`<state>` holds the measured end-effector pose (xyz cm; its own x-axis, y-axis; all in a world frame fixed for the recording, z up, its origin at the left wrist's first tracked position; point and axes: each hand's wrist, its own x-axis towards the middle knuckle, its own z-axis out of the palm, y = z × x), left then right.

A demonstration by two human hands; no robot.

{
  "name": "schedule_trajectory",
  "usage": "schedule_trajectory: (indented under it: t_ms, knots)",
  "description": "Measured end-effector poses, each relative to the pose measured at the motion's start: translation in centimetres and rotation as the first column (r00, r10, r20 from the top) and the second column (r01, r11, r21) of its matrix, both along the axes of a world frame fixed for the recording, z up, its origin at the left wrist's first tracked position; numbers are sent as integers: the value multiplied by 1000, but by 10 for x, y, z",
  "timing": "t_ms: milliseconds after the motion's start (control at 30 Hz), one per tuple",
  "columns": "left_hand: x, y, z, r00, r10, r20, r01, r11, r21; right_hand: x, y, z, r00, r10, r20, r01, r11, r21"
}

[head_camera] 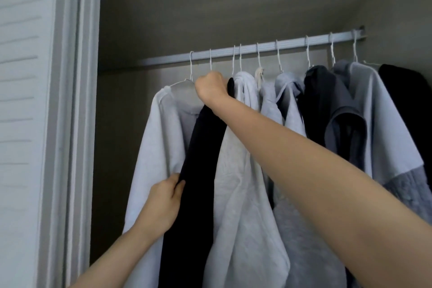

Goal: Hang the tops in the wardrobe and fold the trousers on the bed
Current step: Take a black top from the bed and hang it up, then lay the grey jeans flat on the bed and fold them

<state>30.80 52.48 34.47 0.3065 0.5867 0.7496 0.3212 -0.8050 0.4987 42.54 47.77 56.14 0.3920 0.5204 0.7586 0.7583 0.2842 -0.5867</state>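
Note:
A black top (198,170) hangs from the wardrobe rail (292,46), second from the left, between a pale grey top (156,147) and a white top (243,182). My right hand (211,87) is raised and closed at the black top's neck, where its white wire hanger meets the hook. My left hand (164,203) pinches the left edge of the black top lower down. The hanger's shoulders are hidden under the cloth and my fist.
Several more tops on white wire hangers fill the rail to the right, among them a dark grey one (327,105) and a white one (383,124). A white louvred door (23,100) and its frame stand at the left.

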Motion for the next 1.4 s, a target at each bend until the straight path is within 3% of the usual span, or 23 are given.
schedule_trajectory:
  t_ms: [200, 333, 500, 733, 867, 1067, 1200, 1400]
  knots:
    - [-12, -20, -15, 999, -3, 39, 4, 999, -42, -13, -12, -35, 960, -98, 263, 113, 993, -42]
    - [-25, -33, -29, 998, -31, 60, 35, 998, -61, -19, -23, -63, 819, -282, 499, 267, 958, 104]
    - [-37, -40, -53, 995, -2, 102, 10, 997, -78, -29, -41, -98, 756, -273, 595, 294, 954, 64]
    - [-35, -64, -105, 992, -52, 117, 92, 923, -374, -45, -76, -162, 724, -82, 684, 192, 978, -86]
    - [-61, -96, -121, 998, 46, 34, -30, 926, -377, -56, -109, -202, 759, 3, 651, 105, 986, -128]
    - [-115, -173, -154, 967, 243, -76, -253, 894, -369, -69, -154, -284, 782, 283, 555, -127, 945, -302]
    - [-147, -248, -205, 892, 434, -122, -438, 768, -468, -78, -192, -353, 739, 508, 443, -333, 846, -415]
    - [-195, -389, -300, 732, 625, -271, -624, 455, -636, -117, -251, -480, 542, 794, 275, -532, 577, -620]
